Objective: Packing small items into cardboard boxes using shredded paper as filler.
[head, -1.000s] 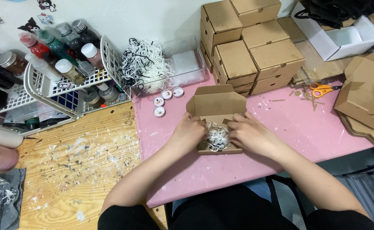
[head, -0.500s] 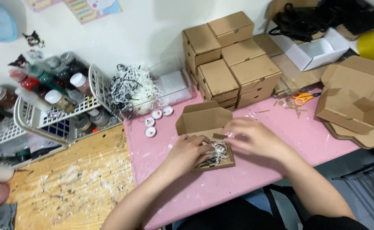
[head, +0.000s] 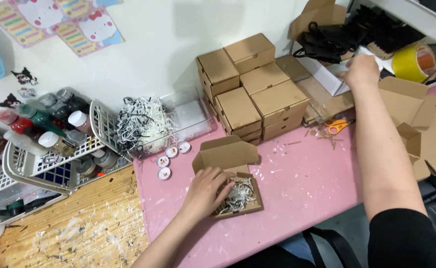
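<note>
The right hand [head: 361, 70] was seen only from the back, its fingers buried among the white box [head: 327, 79] and the black bags [head: 337, 37] at the far edge of the pink table [head: 307, 188]; whether it was clenched on anything or merely touching could not be told; the right sleeve ran off the lower right corner, and the left forearm was cut off by the bottom edge. The roll of yellow tape [head: 410, 62] was partly hidden by a shelf, and the bottles in the white wire basket [head: 29, 164] were too crowded to sort out.

A second before, both hands had been pressed together over the small open cardboard box [head: 235, 196]; half a second before they were still both at it; now the right hand had left it and stretched far up and to the right, while the left had stayed.

The left hand [head: 205, 191] lay loosely spread, fingers curled over the near left rim of the small open cardboard box and touching the shredded paper filling [head: 237, 194] inside; it gripped nothing tightly; the box sat on the pink table near its front edge, lid flap standing up behind, below the stack of closed cardboard boxes [head: 252, 87] and just right of three small round tins [head: 170, 160]; orange scissors [head: 338, 125] lay well apart, under the outstretched right arm.
</note>
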